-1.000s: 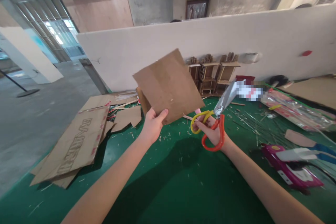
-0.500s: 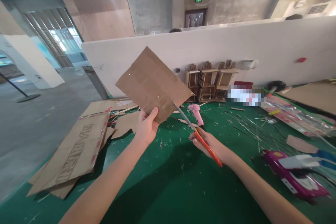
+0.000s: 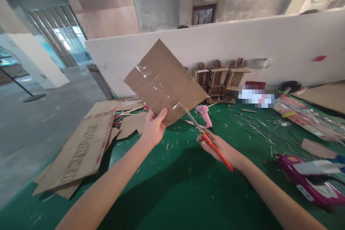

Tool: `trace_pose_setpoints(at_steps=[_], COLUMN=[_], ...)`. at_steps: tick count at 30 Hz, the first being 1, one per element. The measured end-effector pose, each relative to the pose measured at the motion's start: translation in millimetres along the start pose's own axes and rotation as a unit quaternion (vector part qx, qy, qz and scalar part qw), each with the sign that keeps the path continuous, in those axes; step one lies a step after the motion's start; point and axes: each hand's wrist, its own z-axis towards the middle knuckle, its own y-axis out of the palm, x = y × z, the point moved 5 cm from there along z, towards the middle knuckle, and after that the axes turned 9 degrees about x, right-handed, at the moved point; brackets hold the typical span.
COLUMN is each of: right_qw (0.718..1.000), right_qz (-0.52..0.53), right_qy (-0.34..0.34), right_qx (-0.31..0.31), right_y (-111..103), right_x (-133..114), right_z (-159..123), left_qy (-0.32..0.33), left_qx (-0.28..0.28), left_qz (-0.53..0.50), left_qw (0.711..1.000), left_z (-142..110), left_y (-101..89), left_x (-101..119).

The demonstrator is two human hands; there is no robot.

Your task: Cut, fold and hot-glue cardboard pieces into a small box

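My left hand point(image 3: 155, 125) pinches the lower corner of a brown cardboard piece point(image 3: 164, 75), thumb on the near face. The piece is held up above the table, tilted like a diamond, with shiny tape across its face. My right hand point(image 3: 218, 147) is wrapped round the red handles of a pair of scissors point(image 3: 215, 149). Their blades point up and left, and the tips meet the cardboard near its lower right edge. Whether the blades are parted is hard to make out. Behind the scissors a pink glue gun point(image 3: 205, 115) stands on the green table point(image 3: 178, 190).
Flattened cardboard sheets point(image 3: 81, 147) lie at the left edge. Small cardboard shelf models point(image 3: 218, 82) stand against the white partition point(image 3: 121, 64). At right are a magenta power strip point(image 3: 309, 183), thin sticks point(image 3: 258, 129) and plastic-wrapped packets point(image 3: 304, 115). Scraps litter the table.
The cardboard has tilted slightly, and its tape now catches the light. The scissors stay at its lower right edge. The whole view has shifted a little.
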Motion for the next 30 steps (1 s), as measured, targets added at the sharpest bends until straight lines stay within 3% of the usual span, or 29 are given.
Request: trace_pose_setpoints(at_steps=[7, 11, 16, 20, 22, 25, 30], right_qw=[1.0, 0.996, 0.969, 0.97, 0.967, 0.966, 0.988], right_qz=[0.004, -0.065, -0.179, -0.153, -0.158, -0.162, -0.079], right_qy=[-0.014, -0.036, -0.089, -0.04, -0.047, -0.094, -0.094], right_qx=[0.023, 0.052, 0.142, 0.184, 0.196, 0.178, 0.094], right_y=[0.5, -0.7, -4.6, -6.0, -6.8, -5.8, -3.4], right_x=[9.1, 13.3, 12.5, 25.4, 28.3, 25.3, 20.1], right_z=[2.2, 3.1, 1.3, 0.9, 1.5, 2.6, 4.9], left_qy=[0.011, 0.009, 0.021, 0.02, 0.014, 0.011, 0.033], left_qx=[-0.005, 0.003, -0.015, -0.027, -0.025, -0.028, -0.047], left_qz=[0.016, 0.024, 0.037, 0.034, 0.028, 0.031, 0.068], left_qw=[1.0, 1.0, 0.999, 0.999, 0.999, 0.999, 0.996], left_z=[-9.7, -10.3, -10.4, -9.7, -9.7, -10.3, -12.5], left_y=[4.8, 3.4, 2.8, 1.6, 0.6, 0.0, -0.4], left_x=[-5.2, -2.5, -4.8, -8.1, -9.1, -9.4, -9.4])
